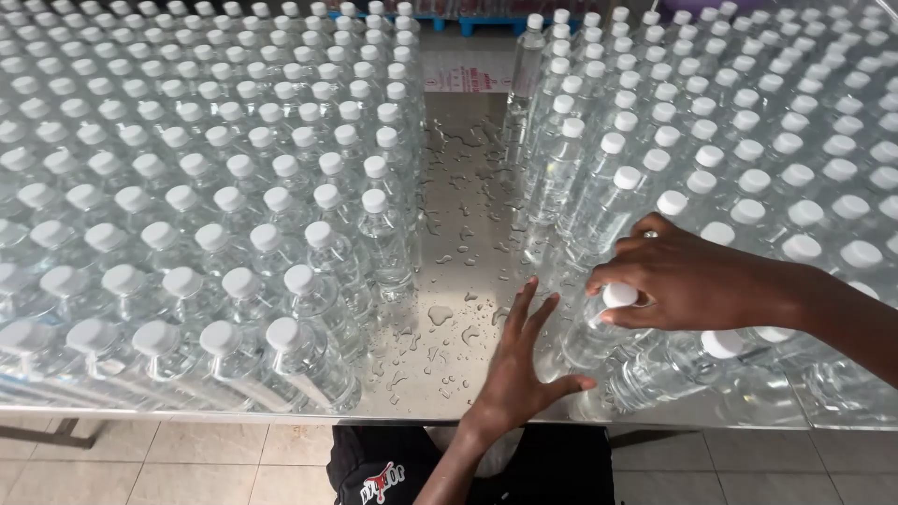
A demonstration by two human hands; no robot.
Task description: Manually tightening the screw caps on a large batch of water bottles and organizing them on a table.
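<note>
A clear plastic bottle with a white round cap (613, 313) — filled with clear water — stands at the near edge of the right group, and the right hand (697, 281) is closed around its cap. The left hand (519, 369) rests just beside it with fingers spread on the wet steel table (468, 234). Two big groups of the same capped water bottles (206, 206) fill both sides.

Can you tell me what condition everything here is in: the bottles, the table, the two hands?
Left block of clear plastic white-capped bottles: upright, capped.
Right block of the same bottles: upright, capped.
Shiny metal table: wet with droplets.
Left hand: open, fingers spread.
Right hand: closed over one bottle's cap.
</note>
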